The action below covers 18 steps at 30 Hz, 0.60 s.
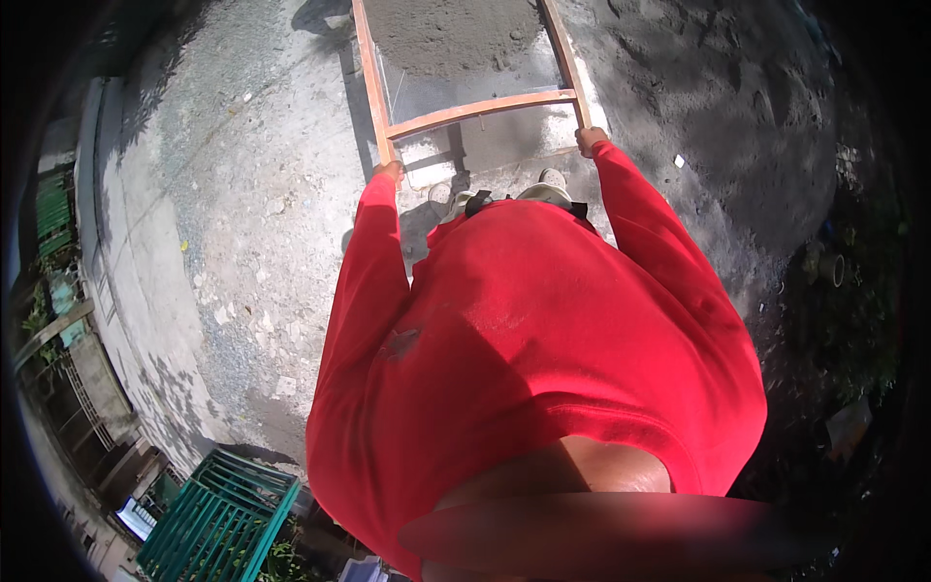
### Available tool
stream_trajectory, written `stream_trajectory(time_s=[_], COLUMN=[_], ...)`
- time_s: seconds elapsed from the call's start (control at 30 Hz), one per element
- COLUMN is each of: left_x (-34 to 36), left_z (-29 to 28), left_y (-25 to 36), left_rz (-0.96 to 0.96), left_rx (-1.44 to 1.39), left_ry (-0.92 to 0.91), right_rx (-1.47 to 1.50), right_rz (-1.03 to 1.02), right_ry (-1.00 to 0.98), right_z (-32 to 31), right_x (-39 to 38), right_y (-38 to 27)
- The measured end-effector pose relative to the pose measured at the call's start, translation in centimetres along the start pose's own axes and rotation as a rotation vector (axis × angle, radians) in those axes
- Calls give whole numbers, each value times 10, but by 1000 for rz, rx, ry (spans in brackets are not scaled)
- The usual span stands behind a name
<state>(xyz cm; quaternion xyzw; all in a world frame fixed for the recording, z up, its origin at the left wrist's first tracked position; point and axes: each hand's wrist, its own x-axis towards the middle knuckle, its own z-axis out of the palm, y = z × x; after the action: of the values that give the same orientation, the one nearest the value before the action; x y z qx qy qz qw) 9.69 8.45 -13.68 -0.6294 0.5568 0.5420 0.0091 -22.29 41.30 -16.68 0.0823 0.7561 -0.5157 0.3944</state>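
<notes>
A wooden-framed sieve stretches away from me, with mesh between its side rails and a crossbar at the near end. Grey sand lies on the far part of the mesh. My left hand is wrapped round the end of the left rail. Round the right rail's end, my right hand is closed too. Both arms, in red sleeves, reach forward. My shoes stand just behind the frame.
Dark grey sand spreads over the ground to the right. Pale, rough ground with small stones lies to the left, bordered by a low kerb. A green metal rack stands at lower left. Plants fill the shaded right edge.
</notes>
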Motion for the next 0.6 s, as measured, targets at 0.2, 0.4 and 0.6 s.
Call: stream_trajectory(time_s=[0.2,0.4,0.6], left_x=[29,-16,-45], left_z=[-47,-18,11], left_y=[143,3,-98], left_rz=[12,40,100], left_rx=[-90,14,-48], left_ry=[-15,2,21], right_rx=[-203,0,-221], right_rz=[-80,38,-157], right_ry=[-138,-50,138], right_z=[13,12,-27], right_x=[18,-22,-41], right_y=[-169,-4,118])
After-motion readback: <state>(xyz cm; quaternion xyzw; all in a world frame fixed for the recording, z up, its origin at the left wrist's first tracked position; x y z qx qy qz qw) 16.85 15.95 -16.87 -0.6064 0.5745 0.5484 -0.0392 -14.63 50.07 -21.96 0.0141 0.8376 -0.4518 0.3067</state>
